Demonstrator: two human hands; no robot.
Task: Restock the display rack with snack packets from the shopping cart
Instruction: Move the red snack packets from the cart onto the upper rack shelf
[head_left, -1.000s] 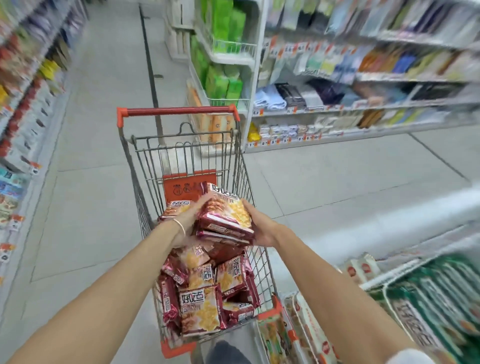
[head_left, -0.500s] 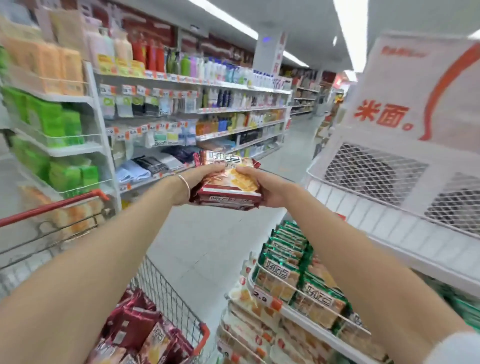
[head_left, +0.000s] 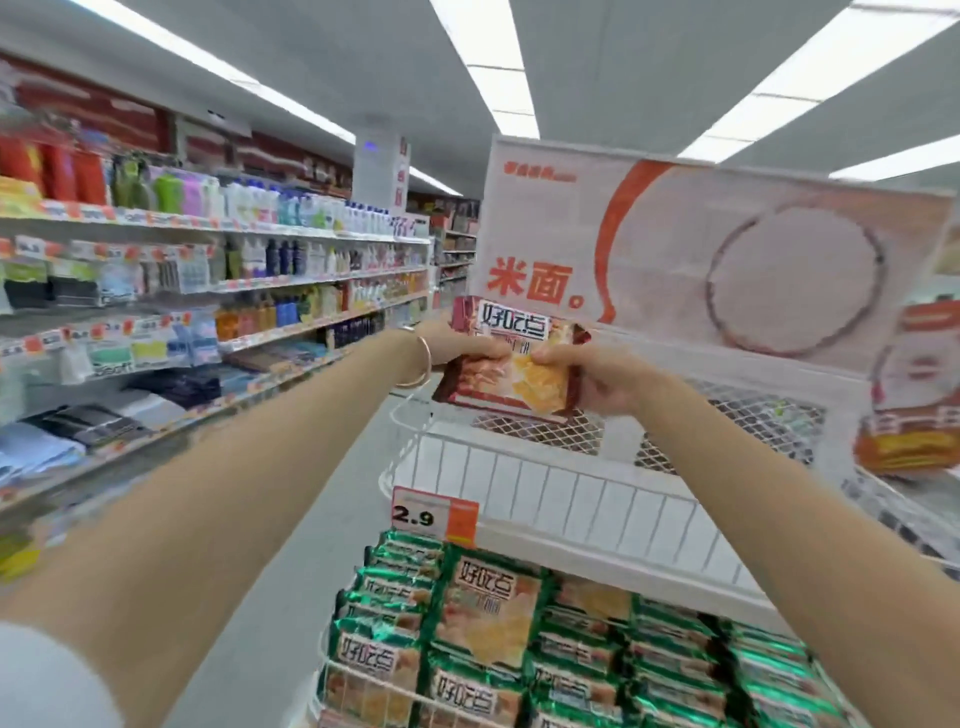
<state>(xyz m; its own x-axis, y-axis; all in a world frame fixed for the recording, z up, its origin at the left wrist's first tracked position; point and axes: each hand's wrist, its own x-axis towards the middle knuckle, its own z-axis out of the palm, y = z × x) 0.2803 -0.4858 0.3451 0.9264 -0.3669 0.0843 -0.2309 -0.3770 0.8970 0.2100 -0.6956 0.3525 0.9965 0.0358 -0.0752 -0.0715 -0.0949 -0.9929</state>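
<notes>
Red packets (head_left: 511, 374) in left hand (head_left: 457, 345), right hand (head_left: 597, 379).

Red snack packets (head_left: 511, 374) held tilted over top basket of white wire display rack (head_left: 561, 499). Green packets (head_left: 571, 670) fill its near lower tier.

thin bangle (head_left: 426, 358) on left wrist; white sleeve (head_left: 44, 675).

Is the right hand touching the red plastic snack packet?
Touching. The head view shows the right hand, fingers pinching the red plastic snack packet at its right edge.
</notes>
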